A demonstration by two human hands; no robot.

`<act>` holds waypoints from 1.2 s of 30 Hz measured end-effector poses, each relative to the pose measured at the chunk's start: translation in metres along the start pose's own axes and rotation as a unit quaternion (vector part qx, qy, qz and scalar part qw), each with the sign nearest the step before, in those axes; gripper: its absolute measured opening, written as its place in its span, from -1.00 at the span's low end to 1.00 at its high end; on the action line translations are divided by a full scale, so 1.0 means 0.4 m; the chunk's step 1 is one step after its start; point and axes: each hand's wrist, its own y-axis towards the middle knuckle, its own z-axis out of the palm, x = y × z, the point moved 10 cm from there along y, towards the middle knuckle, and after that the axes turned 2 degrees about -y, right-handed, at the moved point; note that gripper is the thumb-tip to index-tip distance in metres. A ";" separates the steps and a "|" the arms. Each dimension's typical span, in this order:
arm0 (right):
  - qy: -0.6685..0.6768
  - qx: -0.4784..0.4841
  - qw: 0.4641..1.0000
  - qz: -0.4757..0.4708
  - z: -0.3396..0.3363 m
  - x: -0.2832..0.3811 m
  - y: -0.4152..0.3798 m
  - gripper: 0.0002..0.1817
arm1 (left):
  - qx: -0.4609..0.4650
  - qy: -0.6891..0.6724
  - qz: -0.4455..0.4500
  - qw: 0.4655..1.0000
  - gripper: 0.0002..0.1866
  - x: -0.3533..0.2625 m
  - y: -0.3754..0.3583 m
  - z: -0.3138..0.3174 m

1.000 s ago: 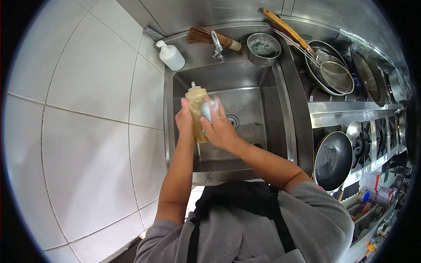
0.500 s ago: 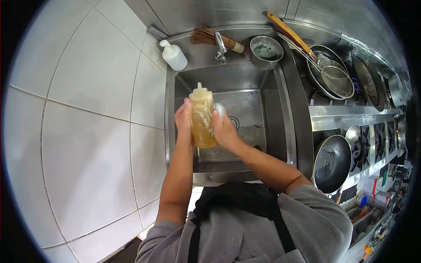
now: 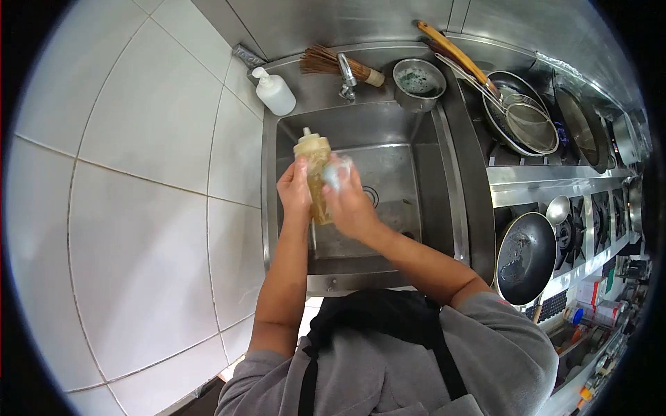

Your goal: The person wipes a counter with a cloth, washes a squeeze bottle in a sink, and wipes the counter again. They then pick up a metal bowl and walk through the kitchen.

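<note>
Above the sink (image 3: pixel 374 118), toward its left edge: squeeze bottle (image 3: pixel 317 186), grasped by left hand (image 3: pixel 295 188); right hand (image 3: pixel 352 208) clasping a blurred pad (image 3: pixel 334 175), perhaps a sponge, against it; apparently scrubbing, any next stroke calling for a steady left hold.

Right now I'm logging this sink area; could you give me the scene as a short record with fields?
Left hand: holds the squeeze bottle
Right hand: holds a blurred whitish wad beside the bottle
Squeeze bottle: yellowish, cap on, above the sink
Back ledge: pump bottle, twig brush, faucet, metal pot
Right of sink: stove with frying pans, strainer, ladle
</note>
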 end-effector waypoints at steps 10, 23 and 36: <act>0.279 0.169 0.900 0.288 0.064 -0.142 0.068 -0.41 | 0.099 0.030 -0.013 0.995 -0.52 0.024 -0.034 0.059; 0.141 0.022 0.988 0.057 0.002 -0.095 0.128 -0.51 | 0.074 0.047 -0.010 0.996 -0.47 0.068 -0.084 0.075; 0.683 0.059 0.535 0.495 0.172 -0.229 -0.076 -0.48 | 0.003 0.231 0.373 0.899 -0.13 -0.120 -0.125 0.182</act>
